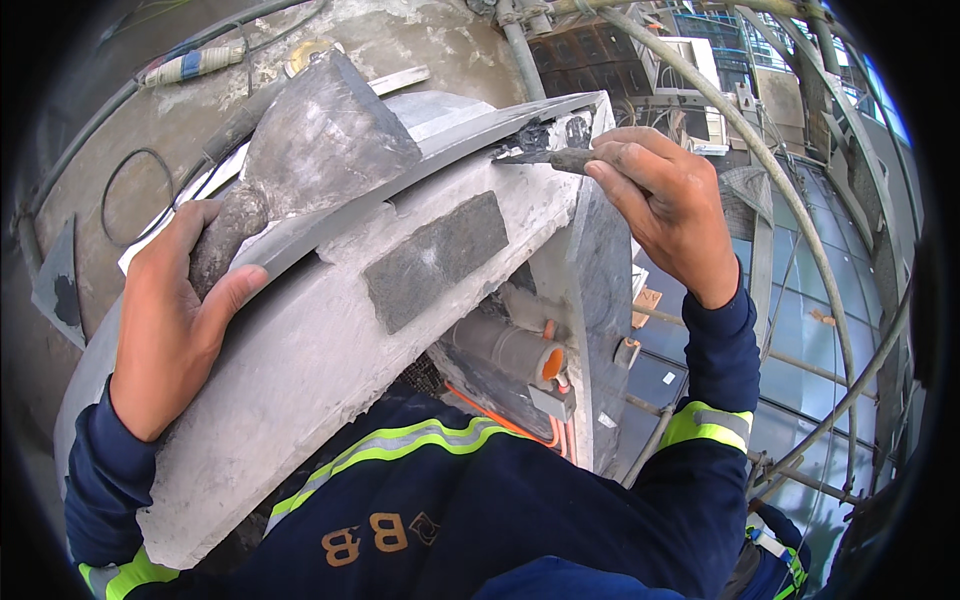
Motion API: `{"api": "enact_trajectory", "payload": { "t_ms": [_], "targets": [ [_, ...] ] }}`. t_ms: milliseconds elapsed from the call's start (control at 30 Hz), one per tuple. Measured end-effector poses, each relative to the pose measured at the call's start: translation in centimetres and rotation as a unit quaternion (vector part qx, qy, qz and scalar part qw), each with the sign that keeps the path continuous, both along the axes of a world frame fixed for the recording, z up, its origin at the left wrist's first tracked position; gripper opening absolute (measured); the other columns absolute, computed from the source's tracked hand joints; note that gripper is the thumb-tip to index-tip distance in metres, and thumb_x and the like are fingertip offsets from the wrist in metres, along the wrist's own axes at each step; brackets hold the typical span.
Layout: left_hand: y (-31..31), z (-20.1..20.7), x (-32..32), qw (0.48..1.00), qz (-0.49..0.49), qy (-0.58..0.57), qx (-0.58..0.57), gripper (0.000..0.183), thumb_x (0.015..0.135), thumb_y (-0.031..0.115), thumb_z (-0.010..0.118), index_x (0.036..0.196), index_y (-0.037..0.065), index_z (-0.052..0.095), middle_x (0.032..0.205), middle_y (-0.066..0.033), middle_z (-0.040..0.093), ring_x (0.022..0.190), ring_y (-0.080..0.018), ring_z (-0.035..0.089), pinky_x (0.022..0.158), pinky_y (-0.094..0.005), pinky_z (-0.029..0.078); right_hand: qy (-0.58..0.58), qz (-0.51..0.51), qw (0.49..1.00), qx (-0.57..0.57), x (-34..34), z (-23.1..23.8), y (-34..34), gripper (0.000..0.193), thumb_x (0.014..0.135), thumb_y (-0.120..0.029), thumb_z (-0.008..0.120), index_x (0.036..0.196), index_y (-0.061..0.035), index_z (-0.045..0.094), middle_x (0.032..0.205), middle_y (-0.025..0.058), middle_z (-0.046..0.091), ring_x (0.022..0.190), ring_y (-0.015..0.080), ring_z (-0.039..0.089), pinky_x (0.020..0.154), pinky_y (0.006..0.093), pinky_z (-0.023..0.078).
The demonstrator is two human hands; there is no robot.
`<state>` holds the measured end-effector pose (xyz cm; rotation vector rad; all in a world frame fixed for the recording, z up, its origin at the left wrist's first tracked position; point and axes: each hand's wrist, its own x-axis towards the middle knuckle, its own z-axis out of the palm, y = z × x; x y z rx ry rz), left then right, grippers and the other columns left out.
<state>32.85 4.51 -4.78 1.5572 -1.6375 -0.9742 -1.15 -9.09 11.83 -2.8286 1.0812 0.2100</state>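
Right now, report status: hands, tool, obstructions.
Left hand gripping trowel handle. Right hand holding small tool at wall corner. Nothing blocking.

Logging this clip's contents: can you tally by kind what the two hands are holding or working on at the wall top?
Hands: 2, the left hand and the right hand
Plastering tools: 2, a hawk board in the left, a small trowel in the right
Rendered parapet: 1
Dark inset patch: 1
Total: 6

wall top: blocked by mortar board (330,140) | right: scaffold poles (800,220), open drop
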Motion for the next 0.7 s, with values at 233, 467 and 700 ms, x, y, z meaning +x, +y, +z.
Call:
{"api": "enact_trajectory", "payload": {
  "t_ms": [233, 467, 700],
  "targets": [
    [0.1, -0.8, 0.4, 1.0, -0.005, 0.012, 0.022, 0.046, 0.087, 0.022, 0.079, 0.119, -0.005, 0.06, 0.102, -0.0271, 0.067, 0.095, -0.0417, 0.066, 0.088, -0.0423, 0.05, -0.045, -0.019, 0.998, 0.03, -0.3, -1.3, 0.1, 0.013, 0.09, -0.006, 0.075, 0.099, 0.0036, 0.071, 0.1, 0.018, 0.073, 0.084, 0.0347, 0.07, 0.074, 0.0385, 0.055],
    [0.1, -0.9, 0.5, 1.0, -0.01, 0.007, 0.003, 0.045, 0.089, 0.024, 0.079, 0.118, -0.005, 0.059, 0.099, -0.0265, 0.066, 0.092, -0.039, 0.065, 0.086, -0.0404, 0.049, -0.006, 0.036, 0.997, 0.062, -1.0, -5.7, -1.8, 0.016, 0.094, -0.007, 0.071, 0.106, 0.0042, 0.072, 0.11, 0.0193, 0.072, 0.096, 0.0369, 0.07, 0.084, 0.0404, 0.056],
    [0.1, -1.0, 0.5, 0.999, -0.008, 0.026, 0.03, 0.046, 0.088, 0.023, 0.079, 0.119, -0.006, 0.06, 0.1, -0.0278, 0.067, 0.093, -0.0424, 0.066, 0.085, -0.0429, 0.05, 0.032, 0.073, 0.996, 0.045, 0.0, -6.8, -2.7, 0.018, 0.095, -0.011, 0.07, 0.105, 0.0045, 0.072, 0.105, 0.0206, 0.071, 0.093, 0.0405, 0.069, 0.082, 0.0448, 0.056]
  ]
}}
